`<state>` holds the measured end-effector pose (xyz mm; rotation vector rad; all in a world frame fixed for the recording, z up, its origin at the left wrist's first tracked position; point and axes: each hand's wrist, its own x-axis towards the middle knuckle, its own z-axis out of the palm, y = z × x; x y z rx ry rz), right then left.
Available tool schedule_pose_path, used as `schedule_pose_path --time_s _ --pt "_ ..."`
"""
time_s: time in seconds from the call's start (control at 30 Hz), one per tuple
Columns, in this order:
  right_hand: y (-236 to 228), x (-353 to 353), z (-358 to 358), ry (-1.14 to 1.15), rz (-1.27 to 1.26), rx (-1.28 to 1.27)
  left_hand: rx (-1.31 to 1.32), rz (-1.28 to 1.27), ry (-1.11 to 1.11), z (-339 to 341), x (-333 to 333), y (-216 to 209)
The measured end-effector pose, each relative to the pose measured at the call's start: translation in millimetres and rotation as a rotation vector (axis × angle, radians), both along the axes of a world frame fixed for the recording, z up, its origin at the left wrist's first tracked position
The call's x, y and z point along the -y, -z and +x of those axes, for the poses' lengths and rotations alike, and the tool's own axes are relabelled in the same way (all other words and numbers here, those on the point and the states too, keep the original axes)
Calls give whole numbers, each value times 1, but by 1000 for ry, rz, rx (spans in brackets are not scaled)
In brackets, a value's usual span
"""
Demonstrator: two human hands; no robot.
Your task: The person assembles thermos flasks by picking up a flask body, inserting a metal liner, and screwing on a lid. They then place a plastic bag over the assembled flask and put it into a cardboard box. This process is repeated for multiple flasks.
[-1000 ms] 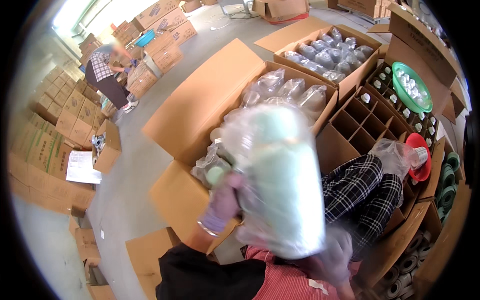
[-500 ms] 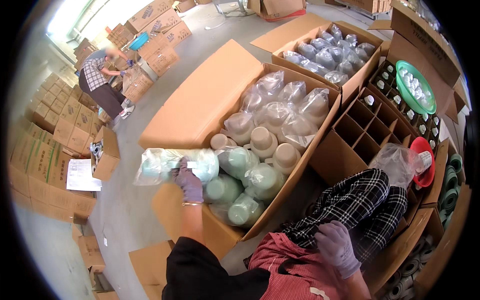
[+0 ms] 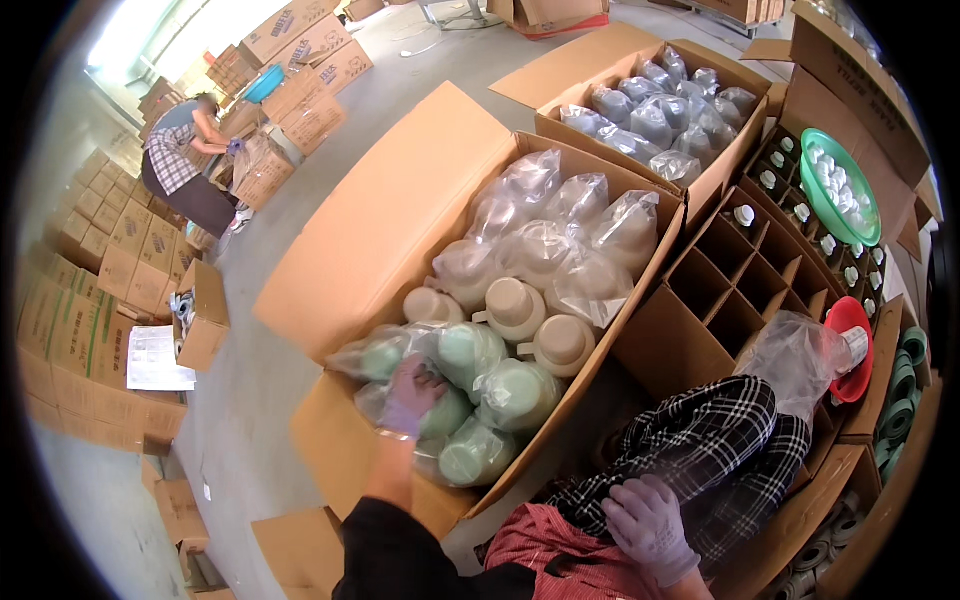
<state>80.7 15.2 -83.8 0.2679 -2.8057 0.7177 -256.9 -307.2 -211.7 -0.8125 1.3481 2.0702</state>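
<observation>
Wrapped green bottle (image 3: 382,357) and left hand (image 3: 412,392) have shifted in from the flap side to the open box (image 3: 390,190); bottle now sits inside, just beyond and left of that hand, long axis foreshortened, tilt unclear. Left fingers bent, can't tell if pinching plastic, with more green bottles (image 3: 478,452) right of and nearer than them. Right hand (image 3: 650,528) is farther off, lower right, half-curled, grip hidden

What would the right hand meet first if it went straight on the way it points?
The right hand would likely meet the plaid trousers first, though depth is unclear and it might pass above.
</observation>
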Motion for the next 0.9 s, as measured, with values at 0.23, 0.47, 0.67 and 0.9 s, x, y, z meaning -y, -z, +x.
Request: schedule_pose_path --time_s 0.23,0.47,0.67,0.9 --pt "4 4 -10 3 40 -8 -900 -814 162 -106 16 -60" --pt "5 5 -12 30 15 -8 -355 -1539 1355 -192 88 128" --pt "7 8 -12 90 28 16 -352 -1534 1296 -176 65 103" --pt "-18 4 -14 77 -216 -6 -656 -803 796 -69 2 -176"
